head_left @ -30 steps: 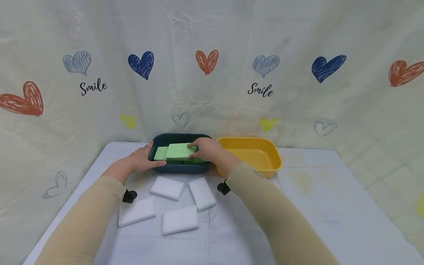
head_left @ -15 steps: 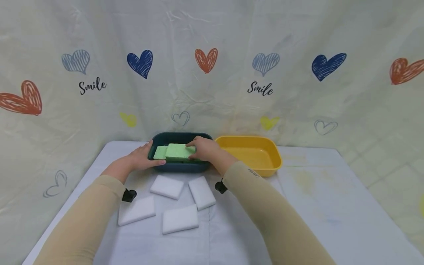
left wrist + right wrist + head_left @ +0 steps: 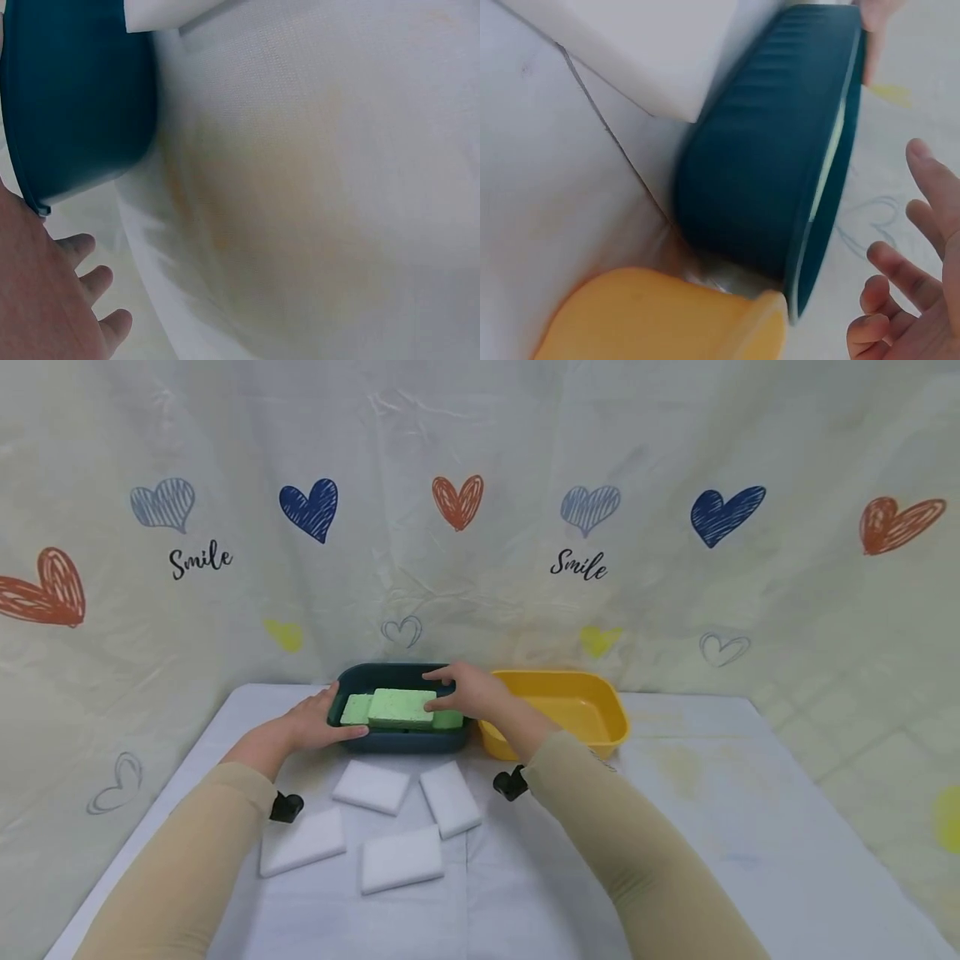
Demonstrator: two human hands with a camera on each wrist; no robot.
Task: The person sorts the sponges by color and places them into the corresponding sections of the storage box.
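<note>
A dark green tub (image 3: 408, 743) stands at the back of the table. My left hand (image 3: 309, 723) holds its left end, the thumb along the front rim and the fingers outside, seen in the left wrist view below the rim (image 3: 26, 196). Inside the tub lie pale green sponges: one speckled sponge (image 3: 401, 708) rests on top, with a sponge (image 3: 356, 710) showing at its left and another sponge (image 3: 447, 720) at its right. Over the tub's right end hovers my right hand (image 3: 480, 695), fingers spread. The right wrist view shows that hand (image 3: 922, 300) holding nothing.
Beside the tub, to the right, stands a yellow tub (image 3: 577, 714), partly behind my right forearm. Several white sponge blocks (image 3: 402, 860) lie on the white tablecloth in front. A heart-printed curtain (image 3: 510, 602) hangs right behind the table.
My right hand has let go of the top green sponge and shifted slightly up and right, its fingers spreading. My left hand stays on the tub. The head view has drifted a little.
</note>
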